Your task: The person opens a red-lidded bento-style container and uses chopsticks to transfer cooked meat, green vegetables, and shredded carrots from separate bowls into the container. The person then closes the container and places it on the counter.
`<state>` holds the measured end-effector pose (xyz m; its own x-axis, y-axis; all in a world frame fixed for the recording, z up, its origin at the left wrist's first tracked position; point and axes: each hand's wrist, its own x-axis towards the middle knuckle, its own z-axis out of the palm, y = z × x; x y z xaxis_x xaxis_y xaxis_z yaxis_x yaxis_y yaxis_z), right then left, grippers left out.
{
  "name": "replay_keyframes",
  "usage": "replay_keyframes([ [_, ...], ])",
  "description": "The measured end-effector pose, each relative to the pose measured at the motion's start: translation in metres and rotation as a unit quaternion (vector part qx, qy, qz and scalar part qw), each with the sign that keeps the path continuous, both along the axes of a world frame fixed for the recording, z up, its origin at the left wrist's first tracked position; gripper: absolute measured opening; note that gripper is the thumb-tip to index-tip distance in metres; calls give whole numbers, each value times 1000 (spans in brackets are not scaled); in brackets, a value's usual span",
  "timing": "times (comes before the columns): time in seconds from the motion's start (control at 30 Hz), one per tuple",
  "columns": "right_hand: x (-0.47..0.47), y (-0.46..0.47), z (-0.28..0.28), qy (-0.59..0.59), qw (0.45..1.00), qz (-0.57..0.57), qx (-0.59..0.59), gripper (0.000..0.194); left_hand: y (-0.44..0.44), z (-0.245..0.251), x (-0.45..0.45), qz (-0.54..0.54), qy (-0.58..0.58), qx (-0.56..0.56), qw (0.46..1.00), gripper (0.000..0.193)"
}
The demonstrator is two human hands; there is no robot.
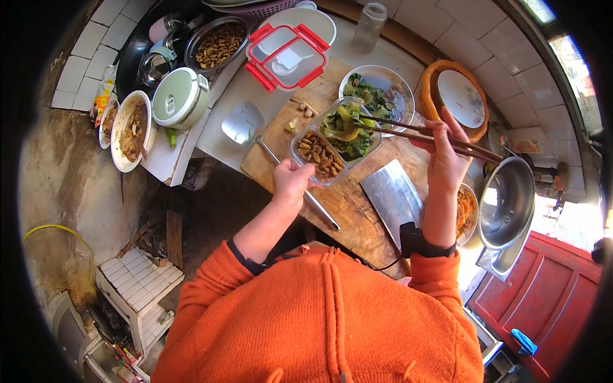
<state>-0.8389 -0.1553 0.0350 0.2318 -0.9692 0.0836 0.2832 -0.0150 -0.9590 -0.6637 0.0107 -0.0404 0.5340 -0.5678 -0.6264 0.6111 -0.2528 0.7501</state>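
My left hand [293, 181] grips the near left corner of a clear divided food container [336, 181]. Brown fried pupae [318, 154] fill its near compartment, and cooked leafy greens [354, 143] lie in the other. In my right hand [448, 148] is a pair of wooden chopsticks [416, 133], their tips at the greens in the container. A bowl [406, 88] with more greens stands just behind it. Under the container is a wooden cutting board [273, 136]; a cleaver [392, 198] and the long handle of a metal spatula [243, 125] lie on it.
A red-rimmed clear lid [287, 57] rests behind the board, beside a white bowl [323, 21]. A green lidded pot [179, 98] and food bowls stand left. On the right are an orange-rimmed basket [427, 91], a metal basin [506, 203] and a bowl of shredded food [465, 210]. A glass jar [370, 28] stands behind.
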Motion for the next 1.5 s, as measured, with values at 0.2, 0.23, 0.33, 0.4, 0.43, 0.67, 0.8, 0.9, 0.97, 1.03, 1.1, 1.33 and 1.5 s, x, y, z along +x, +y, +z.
replay_keyframes([
  [0.2,0,-2,-18,-22,997,38,63,28,1,0,3,-10,-18,0,1000,14],
  [0.23,-1,-1,-21,-9,997,25,68,26,1,0,4,-11,-18,15,1000,14],
  [0.33,-1,4,-25,23,996,17,83,21,2,3,5,-1,14,11,1000,14],
  [0.4,0,7,-23,40,995,56,72,20,2,4,6,2,9,2,1000,14],
  [0.43,2,8,-21,53,994,68,69,19,1,5,6,5,7,0,1000,14],
  [0.67,-4,8,1,20,997,73,-20,17,3,6,10,9,-5,-4,1000,14],
  [0.8,6,7,-15,43,991,129,7,17,4,6,11,10,-4,4,1000,13],
  [0.9,8,8,-26,67,987,116,85,16,6,7,12,9,6,-2,1000,12],
  [0.97,2,8,-24,64,990,119,41,16,7,6,12,10,10,-8,1000,11],
  [1.03,-6,7,-18,64,989,132,12,16,10,6,12,12,12,-11,1000,10],
  [1.1,-6,5,-15,-13,995,94,-19,17,12,5,12,21,10,-10,1000,10],
  [1.33,-3,2,-25,22,999,46,11,21,18,1,14,13,10,4,1000,12],
  [1.5,-30,-37,-31,89,994,18,-68,19,30,2,22,14,-17,21,1000,19],
])
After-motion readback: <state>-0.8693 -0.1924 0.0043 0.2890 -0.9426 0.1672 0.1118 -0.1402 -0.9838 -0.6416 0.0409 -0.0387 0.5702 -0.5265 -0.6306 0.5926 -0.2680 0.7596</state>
